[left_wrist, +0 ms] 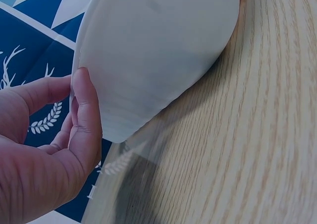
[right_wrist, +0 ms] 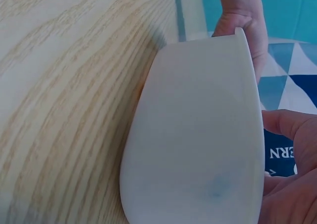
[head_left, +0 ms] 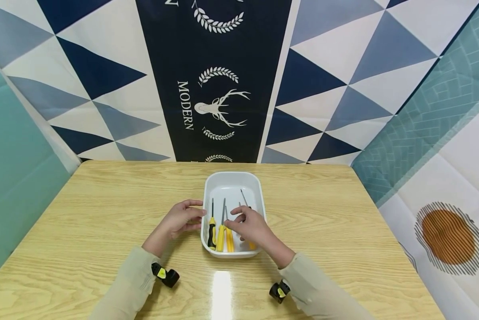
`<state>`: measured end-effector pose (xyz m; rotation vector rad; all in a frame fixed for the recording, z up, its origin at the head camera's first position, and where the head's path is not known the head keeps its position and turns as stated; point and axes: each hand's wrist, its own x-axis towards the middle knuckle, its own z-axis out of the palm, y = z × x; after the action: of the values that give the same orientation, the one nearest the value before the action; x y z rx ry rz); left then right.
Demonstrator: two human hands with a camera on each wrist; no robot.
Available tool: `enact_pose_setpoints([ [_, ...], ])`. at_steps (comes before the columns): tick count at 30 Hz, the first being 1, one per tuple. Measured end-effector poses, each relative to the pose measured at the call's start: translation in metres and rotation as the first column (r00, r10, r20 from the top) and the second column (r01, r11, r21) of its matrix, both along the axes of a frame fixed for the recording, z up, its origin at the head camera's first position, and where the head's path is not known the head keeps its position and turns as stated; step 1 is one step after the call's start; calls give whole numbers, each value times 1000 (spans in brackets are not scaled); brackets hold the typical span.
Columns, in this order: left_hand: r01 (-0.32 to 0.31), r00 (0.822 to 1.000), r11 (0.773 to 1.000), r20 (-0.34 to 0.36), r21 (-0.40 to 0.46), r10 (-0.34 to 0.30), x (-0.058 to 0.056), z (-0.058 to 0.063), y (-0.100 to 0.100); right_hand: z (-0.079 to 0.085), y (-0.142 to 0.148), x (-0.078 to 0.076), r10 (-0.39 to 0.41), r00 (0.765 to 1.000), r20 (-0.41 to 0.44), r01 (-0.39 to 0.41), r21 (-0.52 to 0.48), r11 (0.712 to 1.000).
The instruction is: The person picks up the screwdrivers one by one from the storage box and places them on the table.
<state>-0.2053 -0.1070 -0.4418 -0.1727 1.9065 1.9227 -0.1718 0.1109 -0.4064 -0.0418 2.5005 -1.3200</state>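
Observation:
A white plastic tray (head_left: 232, 180) on the table holds several screwdrivers. At its left lies a black-and-yellow screwdriver (head_left: 212, 233), with a yellow-handled screwdriver (head_left: 221, 239) beside it and an orange-yellow one (head_left: 229, 240) next to that. More shafts and a handle show partly under my right hand. My left hand (head_left: 182, 218) pinches the tray's left rim; in the left wrist view its fingers (left_wrist: 85, 105) lie against the outer wall. Over the tray's right half, my right hand (head_left: 250, 226) hovers with bent fingers and thumb apart, close above the handles. The tray wall (right_wrist: 198, 120) hides its fingertips in the right wrist view.
The tray stands near the middle of a wood-grain table (head_left: 123, 195). Behind it hangs a patterned cloth (head_left: 219, 111) with a deer print, and more cloths hang at both sides. A small black camera (head_left: 165, 274) is strapped to each sleeve.

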Motion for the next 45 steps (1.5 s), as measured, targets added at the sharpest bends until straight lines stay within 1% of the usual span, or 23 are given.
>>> enact_pose_setpoints([
  [5, -2, 1000, 1000, -3, 0, 2, -1, -1, -1, -3, -1, 0, -9, 1000, 29, 9, 11, 1000],
  [11, -7, 1000, 1000, -4, 13, 8, -1, -2, 0, -5, -2, -1, -5, 999, 36, 4, 30, 1000],
  [14, -7, 1000, 1000, -7, 22, 7, -1, -2, 0, -5, -1, -1, 6, 999, 33, -7, 42, 999],
  [21, 5, 1000, 1000, -8, 7, -5, -2, -2, 1, -6, -1, 0, 22, 999, 29, -24, 70, 997],
  [28, 11, 1000, 1000, -16, 11, -11, -1, -2, 0, -7, -3, 0, 23, 999, 25, -25, 83, 996],
  [45, 14, 1000, 1000, -6, 13, -14, 0, 0, -1, -7, -6, 0, 37, 999, 32, -41, 128, 991],
])
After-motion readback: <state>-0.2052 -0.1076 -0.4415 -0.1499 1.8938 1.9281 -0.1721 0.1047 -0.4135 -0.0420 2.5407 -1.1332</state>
